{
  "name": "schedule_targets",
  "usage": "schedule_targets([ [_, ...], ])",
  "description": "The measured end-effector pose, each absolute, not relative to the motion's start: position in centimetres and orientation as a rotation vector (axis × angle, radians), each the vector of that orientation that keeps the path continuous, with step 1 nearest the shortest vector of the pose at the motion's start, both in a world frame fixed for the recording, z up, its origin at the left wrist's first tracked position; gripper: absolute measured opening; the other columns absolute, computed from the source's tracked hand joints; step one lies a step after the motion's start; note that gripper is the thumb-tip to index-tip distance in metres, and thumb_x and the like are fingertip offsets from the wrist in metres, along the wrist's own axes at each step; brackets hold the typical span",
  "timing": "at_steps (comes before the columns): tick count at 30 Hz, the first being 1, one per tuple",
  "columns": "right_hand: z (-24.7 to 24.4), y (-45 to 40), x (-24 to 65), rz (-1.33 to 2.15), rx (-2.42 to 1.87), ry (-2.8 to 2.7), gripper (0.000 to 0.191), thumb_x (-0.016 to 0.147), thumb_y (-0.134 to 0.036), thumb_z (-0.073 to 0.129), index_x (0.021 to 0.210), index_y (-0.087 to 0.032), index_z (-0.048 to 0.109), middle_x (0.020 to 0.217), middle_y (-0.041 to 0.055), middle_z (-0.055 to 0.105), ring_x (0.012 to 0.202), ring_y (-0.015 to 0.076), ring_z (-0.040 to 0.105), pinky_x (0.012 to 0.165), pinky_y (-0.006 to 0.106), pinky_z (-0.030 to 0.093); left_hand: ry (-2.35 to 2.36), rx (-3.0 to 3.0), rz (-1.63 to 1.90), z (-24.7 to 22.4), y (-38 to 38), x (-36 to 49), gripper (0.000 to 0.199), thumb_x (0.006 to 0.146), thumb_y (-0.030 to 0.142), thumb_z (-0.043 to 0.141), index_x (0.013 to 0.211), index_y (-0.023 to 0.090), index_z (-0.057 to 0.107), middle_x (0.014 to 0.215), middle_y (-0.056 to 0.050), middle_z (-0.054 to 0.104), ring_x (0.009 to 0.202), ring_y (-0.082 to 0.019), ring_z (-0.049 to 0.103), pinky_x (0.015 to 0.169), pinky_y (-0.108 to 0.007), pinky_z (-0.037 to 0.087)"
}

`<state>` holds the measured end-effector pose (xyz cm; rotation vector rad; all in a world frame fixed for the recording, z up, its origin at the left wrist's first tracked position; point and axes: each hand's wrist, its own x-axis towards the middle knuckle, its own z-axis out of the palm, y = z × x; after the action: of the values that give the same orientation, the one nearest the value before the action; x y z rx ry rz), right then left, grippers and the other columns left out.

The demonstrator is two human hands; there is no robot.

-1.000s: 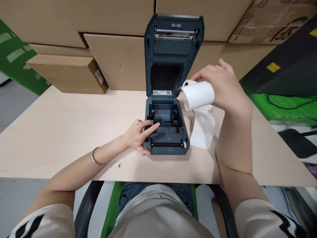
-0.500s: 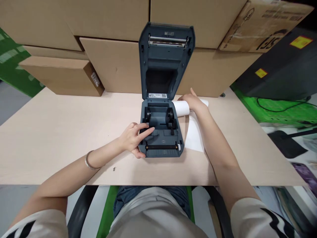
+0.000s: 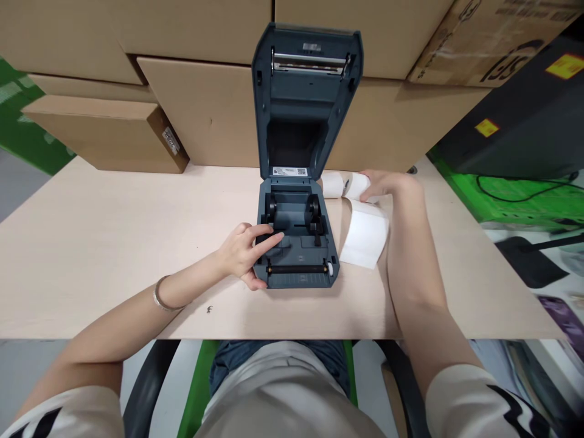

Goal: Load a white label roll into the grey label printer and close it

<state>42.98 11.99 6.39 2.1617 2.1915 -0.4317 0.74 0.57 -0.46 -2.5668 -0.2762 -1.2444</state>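
A dark grey printer (image 3: 301, 246) stands on the table with its lid (image 3: 306, 100) raised. My left hand (image 3: 246, 250) rests on the printer's left side, two fingers stretched over the inside and the thumb at the front corner. Right of the printer, a roll of white paper labels (image 3: 356, 185) lies on the table, with a white strip (image 3: 366, 234) unrolled towards me. A second white roll or part (image 3: 332, 184) shows between it and the printer. My right hand (image 3: 378, 182) is closed round the right end of the label roll; some of its fingers are hidden.
Cardboard boxes (image 3: 201, 115) stand along the back of the table (image 3: 114, 243), with a flat one (image 3: 100, 134) at the back left. A dark case (image 3: 515, 128) and a green surface with a cable lie to the right.
My right hand has moved right, from over the rolls to the right roll's outer end. More of both rolls and the strip shows. My left hand stays on the printer.
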Motion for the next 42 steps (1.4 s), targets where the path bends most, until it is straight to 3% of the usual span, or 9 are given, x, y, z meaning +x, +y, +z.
schedule_targets([
  [4, 7.3, 11.5, 42.1, -0.45, 2.235, 2.055, 0.06, 0.059, -0.029, 0.09, 0.116, -0.021, 0.073, 0.119, 0.0133, 0.078, 0.098, 0.0341, 0.074, 0.081, 0.044, 0.061, -0.285, -2.582, -1.239, -1.0, 0.7, 0.5, 0.098, 0.099, 0.083, 0.011, 0.16, 0.015, 0.045, 0.11, -0.014, 0.07, 0.096, -0.026, 0.073, 0.064, -0.035, 0.054],
  [11, 14.6, 5.3, 41.8, -0.347, 2.297, 2.278, 0.062, 0.069, -0.032, 0.087, 0.127, -0.022, 0.068, 0.127, 0.0137, 0.075, 0.109, 0.034, 0.071, 0.092, 0.044, 0.055, -0.27, -2.623, -1.192, -1.4, 1.0, 0.2, 0.102, 0.097, 0.085, 0.01, 0.157, 0.013, 0.049, 0.109, -0.014, 0.067, 0.096, -0.026, 0.071, 0.067, -0.035, 0.055],
  [17, 18.4, 0.6, 37.5, -0.594, 1.893, 2.729, 0.073, 0.067, -0.062, 0.079, 0.127, -0.023, 0.07, 0.121, 0.0115, 0.076, 0.104, 0.0359, 0.069, 0.085, 0.046, 0.053, -0.286, -2.569, -1.198, -0.9, 0.7, 0.5, 0.099, 0.1, 0.081, 0.007, 0.157, 0.012, 0.049, 0.098, -0.011, 0.065, 0.087, -0.024, 0.069, 0.062, -0.033, 0.051],
  [21, 17.3, 0.9, 32.2, -0.64, 1.616, 2.827, 0.068, 0.07, -0.055, 0.076, 0.129, -0.021, 0.069, 0.126, 0.0103, 0.075, 0.104, 0.0332, 0.07, 0.082, 0.042, 0.052, -0.299, -2.571, -1.227, -0.7, 0.7, 0.7, 0.1, 0.099, 0.083, 0.008, 0.157, 0.012, 0.046, 0.099, -0.011, 0.067, 0.087, -0.024, 0.07, 0.061, -0.033, 0.051],
  [25, 15.0, 2.2, 28.1, -0.622, 1.564, 2.788, 0.062, 0.065, -0.047, 0.083, 0.12, -0.022, 0.07, 0.118, 0.0066, 0.076, 0.097, 0.0285, 0.07, 0.074, 0.034, 0.049, -0.286, -2.532, -1.27, -0.8, 0.7, 0.7, 0.099, 0.1, 0.084, 0.011, 0.158, 0.011, 0.044, 0.1, -0.012, 0.069, 0.085, -0.024, 0.069, 0.061, -0.033, 0.05],
  [29, 13.5, 3.0, 26.9, -0.622, 1.505, 2.799, 0.062, 0.064, -0.035, 0.082, 0.123, -0.021, 0.07, 0.122, 0.0059, 0.075, 0.104, 0.0277, 0.069, 0.081, 0.034, 0.049, -0.288, -2.527, -1.262, -1.1, 0.8, 0.6, 0.097, 0.099, 0.084, 0.012, 0.156, 0.013, 0.044, 0.1, -0.011, 0.069, 0.082, -0.023, 0.067, 0.061, -0.034, 0.049],
  [33, 13.3, 3.1, 27.0, -0.58, 1.481, 2.807, 0.056, 0.065, -0.038, 0.081, 0.117, -0.023, 0.07, 0.118, 0.0043, 0.075, 0.103, 0.0279, 0.068, 0.082, 0.035, 0.048, -0.353, -2.517, -1.185, -1.4, 0.7, 0.2, 0.097, 0.097, 0.086, 0.005, 0.152, 0.018, 0.047, 0.102, -0.009, 0.068, 0.088, -0.024, 0.07, 0.067, -0.036, 0.049],
  [38, 12.4, 3.8, 26.6, -0.395, 1.461, 2.771, 0.052, 0.068, -0.042, 0.078, 0.114, -0.02, 0.073, 0.114, 0.0066, 0.076, 0.105, 0.0302, 0.069, 0.09, 0.039, 0.048, -0.31, -2.501, -1.215, -0.9, 0.6, 0.4, 0.099, 0.099, 0.086, 0.005, 0.153, 0.015, 0.048, 0.098, -0.009, 0.068, 0.089, -0.024, 0.068, 0.068, -0.036, 0.047],
  [42, 10.4, 5.0, 26.2, -0.393, 1.434, 2.733, 0.065, 0.07, -0.044, 0.08, 0.129, -0.019, 0.073, 0.126, 0.0077, 0.077, 0.124, 0.0358, 0.065, 0.102, 0.042, 0.05, -0.295, -2.498, -1.24, -0.5, 0.5, 0.7, 0.096, 0.1, 0.084, 0.007, 0.153, 0.015, 0.047, 0.096, -0.008, 0.068, 0.087, -0.023, 0.068, 0.066, -0.035, 0.046],
])
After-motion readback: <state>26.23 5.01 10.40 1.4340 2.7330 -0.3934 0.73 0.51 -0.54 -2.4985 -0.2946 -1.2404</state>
